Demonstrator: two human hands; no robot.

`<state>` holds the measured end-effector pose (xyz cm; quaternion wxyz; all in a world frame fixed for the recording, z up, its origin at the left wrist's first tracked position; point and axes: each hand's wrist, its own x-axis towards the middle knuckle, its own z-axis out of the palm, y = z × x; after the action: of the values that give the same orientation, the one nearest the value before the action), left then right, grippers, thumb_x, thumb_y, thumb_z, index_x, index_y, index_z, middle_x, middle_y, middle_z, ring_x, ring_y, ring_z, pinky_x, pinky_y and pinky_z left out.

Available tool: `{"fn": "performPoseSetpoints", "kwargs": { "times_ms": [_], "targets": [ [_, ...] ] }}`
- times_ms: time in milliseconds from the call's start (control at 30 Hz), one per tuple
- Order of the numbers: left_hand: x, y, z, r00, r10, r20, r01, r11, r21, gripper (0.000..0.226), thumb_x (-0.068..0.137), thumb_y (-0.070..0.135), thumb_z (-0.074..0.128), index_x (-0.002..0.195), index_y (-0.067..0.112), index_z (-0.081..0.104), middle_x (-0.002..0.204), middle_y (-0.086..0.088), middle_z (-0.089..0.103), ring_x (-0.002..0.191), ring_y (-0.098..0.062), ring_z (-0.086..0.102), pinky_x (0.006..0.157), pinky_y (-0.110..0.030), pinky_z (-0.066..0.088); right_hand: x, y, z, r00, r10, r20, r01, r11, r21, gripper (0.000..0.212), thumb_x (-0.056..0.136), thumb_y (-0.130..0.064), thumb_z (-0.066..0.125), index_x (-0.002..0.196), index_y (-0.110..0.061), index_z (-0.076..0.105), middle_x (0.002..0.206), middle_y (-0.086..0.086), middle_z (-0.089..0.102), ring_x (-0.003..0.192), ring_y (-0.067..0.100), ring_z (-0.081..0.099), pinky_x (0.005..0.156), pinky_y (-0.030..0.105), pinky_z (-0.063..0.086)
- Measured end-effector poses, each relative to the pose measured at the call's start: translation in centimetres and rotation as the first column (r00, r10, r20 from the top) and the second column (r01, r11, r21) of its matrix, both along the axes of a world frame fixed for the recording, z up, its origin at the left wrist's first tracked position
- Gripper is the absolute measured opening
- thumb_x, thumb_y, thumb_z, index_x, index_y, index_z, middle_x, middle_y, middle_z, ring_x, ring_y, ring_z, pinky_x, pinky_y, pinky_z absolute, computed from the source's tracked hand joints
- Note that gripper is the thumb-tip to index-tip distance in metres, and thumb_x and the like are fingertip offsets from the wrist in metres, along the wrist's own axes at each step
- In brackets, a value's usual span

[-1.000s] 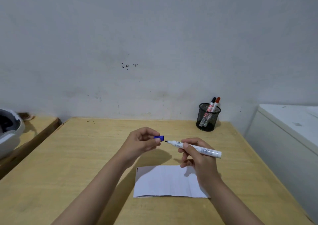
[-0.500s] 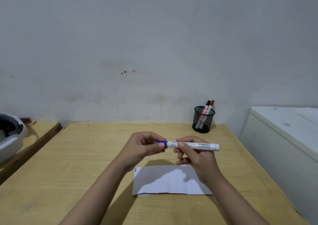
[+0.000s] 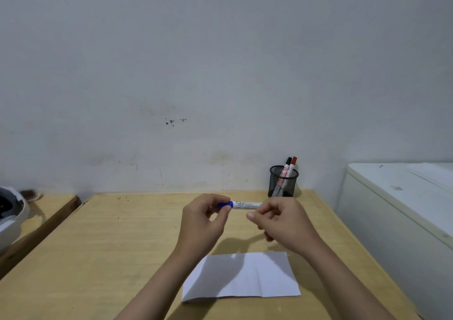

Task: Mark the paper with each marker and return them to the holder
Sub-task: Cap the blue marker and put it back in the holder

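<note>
A blue marker (image 3: 245, 205) with its blue cap on is held level above the wooden table (image 3: 122, 246). My left hand (image 3: 201, 224) pinches the capped end. My right hand (image 3: 284, 226) is blurred at the marker's other end, with its thumb below and off the barrel, so its grip is unclear. A white sheet of paper (image 3: 245, 275) lies flat below my hands, near the front edge. The black mesh holder (image 3: 282, 185) stands at the back right against the wall, with a black marker (image 3: 288, 160) and a red marker (image 3: 294, 160) upright in it.
A white cabinet (image 3: 404, 209) stands close beside the table's right edge. To the left is a lower wooden bench (image 3: 49, 212) with a white rounded object (image 3: 9, 219) on it. A grey wall runs behind the table.
The cap in my left hand went onto the marker tip. My right hand then slid from mid-barrel toward the back end. The view tilted up slightly.
</note>
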<state>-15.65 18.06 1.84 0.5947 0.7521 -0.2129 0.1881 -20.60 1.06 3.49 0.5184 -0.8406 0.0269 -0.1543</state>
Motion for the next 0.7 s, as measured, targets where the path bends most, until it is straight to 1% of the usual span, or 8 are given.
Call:
{"fn": "performPoseSetpoints", "kwargs": {
  "times_ms": [67,167,233,333,400,467,567,700],
  "targets": [
    [0.2,-1.2,0.2,0.999,-0.027,0.045,0.023,0.997,0.072,0.012,0.078,0.006,0.069,0.083,0.017,0.072,0.080,0.005,0.071,0.070,0.000,0.062,0.066,-0.009,0.047,0.3,-1.2,0.6,0.983,-0.042,0.181,0.082,0.971,-0.223,0.025,0.068,-0.019,0.081,0.089,-0.020,0.067,0.077,-0.006,0.064,0.062,0.005,0.057,0.063,0.017,0.050],
    [1.1,-3.1,1.2,0.992,-0.094,0.085,0.079,0.983,0.164,0.010,0.079,0.011,0.067,0.087,0.016,0.071,0.078,0.004,0.071,0.070,-0.003,0.063,0.066,-0.013,0.049,1.5,-3.0,1.3,0.990,0.044,0.131,0.019,0.895,-0.447,0.038,0.068,-0.022,0.078,0.103,-0.023,0.066,0.097,-0.009,0.066,0.088,0.006,0.060,0.081,0.026,0.051],
    [2.0,-4.4,2.0,0.985,-0.128,0.113,0.102,0.972,0.211,0.012,0.079,0.013,0.067,0.091,0.015,0.070,0.077,0.003,0.071,0.070,-0.005,0.063,0.067,-0.015,0.050,2.3,-4.1,1.3,0.993,0.064,0.104,-0.011,0.897,-0.442,0.027,0.070,-0.022,0.075,0.097,-0.021,0.070,0.089,-0.008,0.071,0.082,0.005,0.064,0.078,0.033,0.054],
    [3.4,-6.4,3.1,0.979,-0.159,0.129,0.131,0.970,0.206,0.027,0.079,0.017,0.068,0.106,0.019,0.065,0.076,0.006,0.068,0.071,-0.001,0.063,0.071,-0.016,0.051,3.6,-6.1,1.3,0.981,0.044,0.189,0.050,0.883,-0.466,0.013,0.073,-0.023,0.072,0.086,-0.022,0.069,0.077,-0.007,0.071,0.070,0.009,0.063,0.068,0.038,0.054],
    [4.8,-7.8,3.4,0.980,-0.155,0.121,0.129,0.971,0.202,0.042,0.078,0.027,0.070,0.118,0.023,0.057,0.086,0.006,0.068,0.080,0.000,0.063,0.076,-0.017,0.050,4.6,-8.0,1.9,0.961,-0.040,0.273,0.147,0.912,-0.382,0.013,0.076,-0.020,0.072,0.087,-0.024,0.067,0.075,-0.005,0.070,0.067,0.011,0.063,0.067,0.034,0.054],
    [6.6,-9.4,3.4,0.987,-0.134,0.093,0.106,0.962,0.253,0.049,0.077,0.033,0.069,0.122,0.022,0.053,0.102,0.004,0.066,0.092,-0.005,0.061,0.081,-0.020,0.048,5.8,-10.0,3.1,0.927,-0.159,0.341,0.225,0.961,-0.163,0.033,0.077,-0.013,0.073,0.102,-0.029,0.059,0.074,0.001,0.069,0.065,0.013,0.065,0.067,0.028,0.056],
    [9.7,-12.0,2.6,0.993,-0.108,0.045,0.087,0.938,0.336,0.047,0.079,0.034,0.067,0.120,0.015,0.054,0.116,-0.003,0.062,0.101,-0.013,0.060,0.087,-0.026,0.047,8.3,-13.0,4.8,0.872,-0.280,0.401,0.264,0.960,0.095,0.059,0.077,-0.007,0.073,0.122,-0.033,0.046,0.078,0.002,0.070,0.065,0.005,0.069,0.067,0.020,0.056],
    [13.1,-15.4,0.9,0.994,-0.105,0.009,0.091,0.896,0.435,0.046,0.083,0.034,0.062,0.122,0.012,0.053,0.124,-0.006,0.057,0.112,-0.021,0.056,0.095,-0.033,0.046,12.2,-15.6,4.8,0.813,-0.424,0.399,0.392,0.905,0.165,0.069,0.074,-0.009,0.076,0.128,-0.032,0.040,0.079,0.000,0.069,0.061,-0.009,0.065,0.064,0.001,0.044]
  ]
}}
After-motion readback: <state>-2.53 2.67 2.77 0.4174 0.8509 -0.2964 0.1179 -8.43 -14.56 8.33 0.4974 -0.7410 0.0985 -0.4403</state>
